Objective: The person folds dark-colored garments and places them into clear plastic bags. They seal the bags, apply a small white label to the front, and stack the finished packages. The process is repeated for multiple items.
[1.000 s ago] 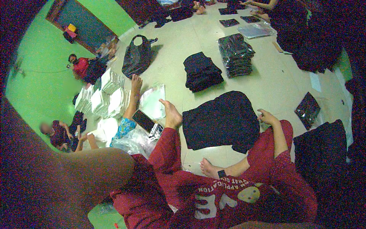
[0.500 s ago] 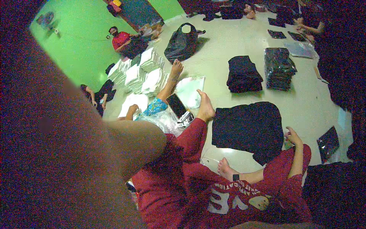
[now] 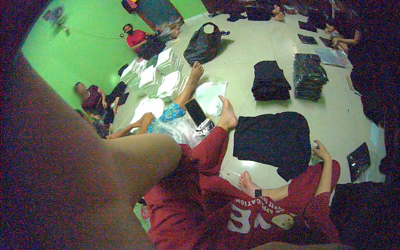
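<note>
In front of me on the tiled floor lies a folded black garment [image 3: 271, 139], one end trailing toward my crossed legs. My right hand [image 3: 321, 151] hovers or rests by its right edge near my knee, fingers loosely apart with nothing seen in them. My bent left arm [image 3: 141, 156] fills the left foreground, raised close to the camera; my left hand is out of the picture. A dark phone [image 3: 196, 112] stands tilted by my foot, beside black-and-white tags [image 3: 205, 126] and clear plastic wrapping [image 3: 177, 131].
Beyond the garment stand a black clothes stack [image 3: 271, 81] and a stack of plastic-wrapped black packs [image 3: 309, 77]. White cloth stacks [image 3: 160, 75] and a black bag [image 3: 204, 43] are farther left. A single pack [image 3: 359, 161] lies at right. Several people sit around.
The view has shifted slightly, so the scene sits a little farther right and more of the seated person at left shows. My right hand and the garment look unchanged.
</note>
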